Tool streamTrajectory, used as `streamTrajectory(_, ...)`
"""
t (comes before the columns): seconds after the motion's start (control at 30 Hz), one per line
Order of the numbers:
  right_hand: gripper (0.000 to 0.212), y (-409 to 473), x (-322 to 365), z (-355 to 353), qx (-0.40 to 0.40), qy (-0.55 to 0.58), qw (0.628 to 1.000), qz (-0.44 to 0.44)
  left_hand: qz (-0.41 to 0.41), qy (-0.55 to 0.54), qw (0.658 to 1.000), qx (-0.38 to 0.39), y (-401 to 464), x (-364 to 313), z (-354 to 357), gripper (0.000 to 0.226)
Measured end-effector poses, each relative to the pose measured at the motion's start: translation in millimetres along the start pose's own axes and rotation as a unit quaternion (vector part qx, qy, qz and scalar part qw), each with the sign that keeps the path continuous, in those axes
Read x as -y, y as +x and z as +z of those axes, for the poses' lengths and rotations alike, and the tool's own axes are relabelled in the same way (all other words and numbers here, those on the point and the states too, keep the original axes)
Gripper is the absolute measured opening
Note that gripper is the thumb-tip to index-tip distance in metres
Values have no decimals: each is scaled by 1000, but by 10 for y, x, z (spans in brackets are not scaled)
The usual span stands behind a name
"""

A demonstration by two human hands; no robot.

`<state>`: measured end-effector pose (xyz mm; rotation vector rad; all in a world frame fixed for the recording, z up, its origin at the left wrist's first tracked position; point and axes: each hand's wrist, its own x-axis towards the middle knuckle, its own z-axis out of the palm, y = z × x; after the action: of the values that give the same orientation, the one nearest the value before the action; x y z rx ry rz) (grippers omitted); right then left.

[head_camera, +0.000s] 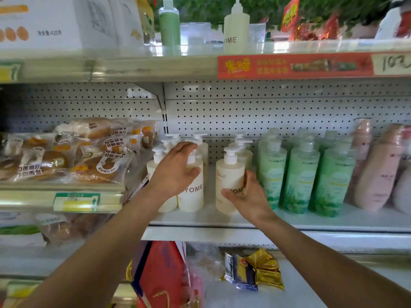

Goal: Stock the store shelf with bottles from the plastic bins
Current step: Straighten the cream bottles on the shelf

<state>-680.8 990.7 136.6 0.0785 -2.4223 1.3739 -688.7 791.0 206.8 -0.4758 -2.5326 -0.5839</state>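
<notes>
From the head view, my left hand (175, 172) curls round a cream plastic pump bottle (191, 190) and my right hand (246, 196) grips its twin (229, 185), both standing on the white metal shelf (222, 218). I judge I'm seating them; next they need squaring into rows beside the green bottles (300, 174).

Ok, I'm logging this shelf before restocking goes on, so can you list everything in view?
cream pump bottles: several, cream-white, middle shelf, two clusters left of centre
green bottles: several, pale green, middle shelf, right of the cream ones
pink bottles: at least two, pink, middle shelf, far right
bread packs: many, brown in clear wrap, left shelf
top-shelf bottles: one green, one cream, top shelf
white carton: one, top shelf left
snack packets: a few, gold and blue, lower shelf
left hand: on the front-left cream bottle's pump
right hand: grips the front-right cream bottle
</notes>
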Motion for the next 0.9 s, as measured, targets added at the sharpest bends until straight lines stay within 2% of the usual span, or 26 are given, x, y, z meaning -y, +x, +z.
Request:
streamTrajectory(0.27, 72, 3, -8, -27, 37, 8, 999, -24, 0, 9, 1000, 20, 12, -6, -58, 62)
streamTrajectory(0.6, 69, -17, -5, -6, 14, 15, 1000, -17, 19, 71, 997, 31, 155, -52, -116, 52)
streamTrajectory(0.73, 70, -19, -3, 2, 18, 15, 1000, -16, 26, 27, 998, 44, 183, -64, -91, 45)
streamTrajectory(0.9, 69, -22, 4, -3, 65, 35, 997, -15, 12, -45, 998, 49, 216, -48, -85, 43)
